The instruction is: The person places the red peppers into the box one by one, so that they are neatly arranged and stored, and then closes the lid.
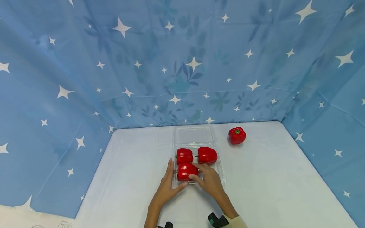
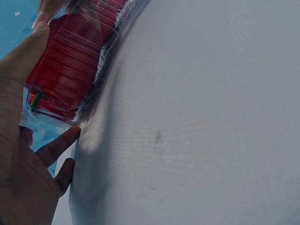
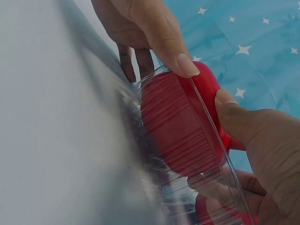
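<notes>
A clear plastic container point(image 1: 220, 171) holds three red bell peppers, two at the back and a front one point(image 1: 186, 171). Around its front left corner my left hand point(image 1: 166, 189) rests with fingers straight along the left side and the thumb at the front rim. My right hand point(image 1: 212, 183) grips the front pepper between thumb and fingers, from its right. In the right wrist view, my right hand point(image 3: 272, 150) has its thumb on the pepper point(image 3: 173, 122), seen through the ribbed wall. The left wrist view shows my left hand point(image 2: 28, 180) with fingers spread beside the container.
The container's clear lid point(image 1: 194, 135) lies folded back behind it. Another red bell pepper point(image 1: 237, 136) sits at the back right of the white table point(image 1: 273, 177). A blue curtain point(image 1: 182, 41) with white stars hangs behind and at both sides.
</notes>
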A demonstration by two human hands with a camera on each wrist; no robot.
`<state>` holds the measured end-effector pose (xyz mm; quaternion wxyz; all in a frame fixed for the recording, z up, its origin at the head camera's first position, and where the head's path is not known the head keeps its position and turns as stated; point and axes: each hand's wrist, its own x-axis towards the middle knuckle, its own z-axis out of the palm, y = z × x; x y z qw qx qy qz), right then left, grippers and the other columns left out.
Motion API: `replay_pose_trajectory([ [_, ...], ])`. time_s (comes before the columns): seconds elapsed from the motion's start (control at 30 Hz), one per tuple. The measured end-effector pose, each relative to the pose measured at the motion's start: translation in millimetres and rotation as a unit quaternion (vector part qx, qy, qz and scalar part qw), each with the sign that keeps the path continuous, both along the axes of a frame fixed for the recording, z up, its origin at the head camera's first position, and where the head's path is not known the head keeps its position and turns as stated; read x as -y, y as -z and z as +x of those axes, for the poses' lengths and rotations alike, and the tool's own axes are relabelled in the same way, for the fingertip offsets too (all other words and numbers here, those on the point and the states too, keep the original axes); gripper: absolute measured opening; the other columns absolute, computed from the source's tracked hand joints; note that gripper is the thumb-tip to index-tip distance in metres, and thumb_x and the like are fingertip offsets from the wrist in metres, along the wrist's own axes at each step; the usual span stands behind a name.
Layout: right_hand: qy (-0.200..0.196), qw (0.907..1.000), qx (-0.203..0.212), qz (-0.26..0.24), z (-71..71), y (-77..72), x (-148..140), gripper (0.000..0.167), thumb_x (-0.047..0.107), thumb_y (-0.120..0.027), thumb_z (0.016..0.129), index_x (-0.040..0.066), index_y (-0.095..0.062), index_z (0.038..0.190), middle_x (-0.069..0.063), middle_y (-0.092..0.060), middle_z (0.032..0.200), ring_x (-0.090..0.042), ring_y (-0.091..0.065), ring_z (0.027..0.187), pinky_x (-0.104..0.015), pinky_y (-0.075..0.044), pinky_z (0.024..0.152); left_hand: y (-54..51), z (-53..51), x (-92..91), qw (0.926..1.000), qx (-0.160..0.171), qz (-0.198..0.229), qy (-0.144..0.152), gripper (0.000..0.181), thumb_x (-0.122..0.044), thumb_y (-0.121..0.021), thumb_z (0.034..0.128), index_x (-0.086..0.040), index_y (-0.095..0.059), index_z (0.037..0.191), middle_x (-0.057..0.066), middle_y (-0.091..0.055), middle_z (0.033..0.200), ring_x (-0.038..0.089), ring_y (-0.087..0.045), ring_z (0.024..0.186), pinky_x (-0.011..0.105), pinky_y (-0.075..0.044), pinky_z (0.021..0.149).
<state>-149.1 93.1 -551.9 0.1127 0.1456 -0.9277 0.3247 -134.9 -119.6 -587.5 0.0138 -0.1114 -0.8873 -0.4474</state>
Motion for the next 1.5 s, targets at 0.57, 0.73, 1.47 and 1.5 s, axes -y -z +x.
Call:
replay_pose_trajectory([
  [0.57, -0.001, 0.9988, 0.05, -0.005, 2.4, -6.8, -4.9, 0.06, 0.045, -0.079, 0.078, 0.014, -0.065, 0.127, -0.006, -0.071, 0.119, -0.016, -0.07, 0.088, -0.034, -0.06, 0.078, -0.8, 0.1, -1.2, 0.9998, 0.008, 0.011, -0.012, 0.106, -0.055, -0.071, 0.0811, -0.02, -0.009, 0.159, 0.0, -0.01, 0.166, 0.039, -0.036, 0.142, 0.082, -0.024, 0.098],
  [0.73, 0.001, 0.9985, 0.054, 0.002, 3.1, -8.6, -8.4, 0.061, 0.046, -0.078, 0.078, 0.014, -0.064, 0.128, -0.005, -0.07, 0.123, -0.017, -0.07, 0.091, -0.035, -0.06, 0.079, -0.4, -0.5, -2.1, 0.9997, 0.014, 0.009, -0.016, 0.106, -0.057, -0.07, 0.0806, -0.021, -0.008, 0.159, -0.003, -0.009, 0.165, 0.036, -0.042, 0.139, 0.081, -0.024, 0.099],
  [1.47, 0.047, 0.9987, 0.017, -0.006, 5.8, -13.7, -19.5, 0.055, 0.041, -0.082, 0.076, 0.016, -0.066, 0.122, -0.002, -0.074, 0.107, -0.016, -0.07, 0.083, -0.029, -0.06, 0.066, 2.0, -0.8, -1.5, 0.9997, 0.016, 0.006, -0.018, 0.106, -0.057, -0.07, 0.0798, -0.027, -0.006, 0.159, -0.003, -0.01, 0.165, 0.034, -0.049, 0.135, 0.079, -0.028, 0.1],
  [1.5, 0.052, 0.9985, 0.015, -0.011, 5.4, -14.0, -20.9, 0.055, 0.039, -0.083, 0.076, 0.015, -0.066, 0.122, -0.003, -0.074, 0.106, -0.017, -0.07, 0.083, -0.029, -0.06, 0.066, 2.1, -0.6, -1.4, 0.9997, 0.014, 0.007, -0.017, 0.107, -0.058, -0.07, 0.0798, -0.026, -0.006, 0.159, -0.001, -0.01, 0.165, 0.035, -0.049, 0.135, 0.079, -0.028, 0.099],
])
